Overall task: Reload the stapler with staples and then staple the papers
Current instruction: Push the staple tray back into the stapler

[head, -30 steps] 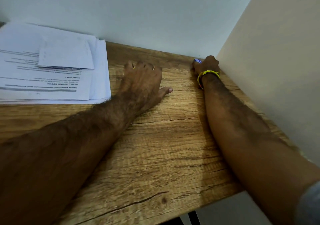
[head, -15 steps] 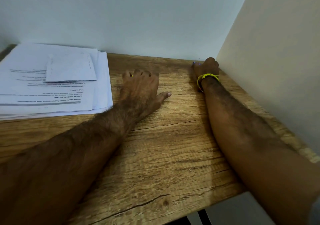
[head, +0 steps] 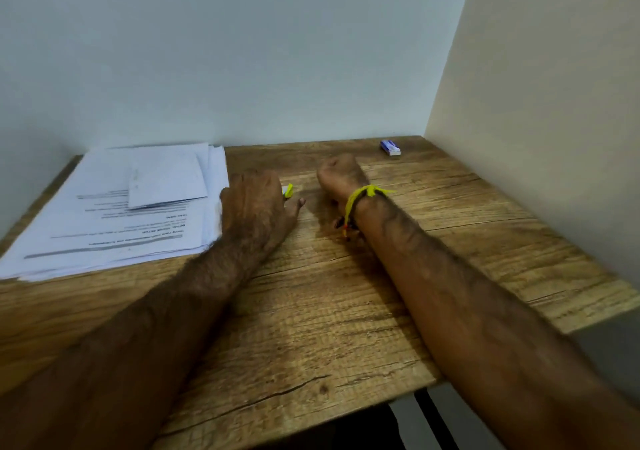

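A stack of printed papers (head: pixel 114 214) lies at the table's left, with a smaller folded sheet on top. My left hand (head: pixel 256 203) rests palm down beside the stack's right edge, fingers curled over a small yellow stapler (head: pixel 288 190) of which only a tip shows. My right hand (head: pixel 337 175) is curled into a fist just to the right of it, knuckles away from me; nothing shows in it and its fingers are hidden. A small blue and white staple box (head: pixel 390 147) lies alone near the back right corner.
The wooden table (head: pixel 311 311) is boxed in by a pale wall behind and a cream panel (head: pixel 540 103) on the right. Both forearms lie across the table's middle. A yellow thread band (head: pixel 363 195) is round my right wrist.
My right hand has pulled back left from the corner, leaving the blue staple box uncovered. My left hand has shifted toward the papers, and the view has tilted up.
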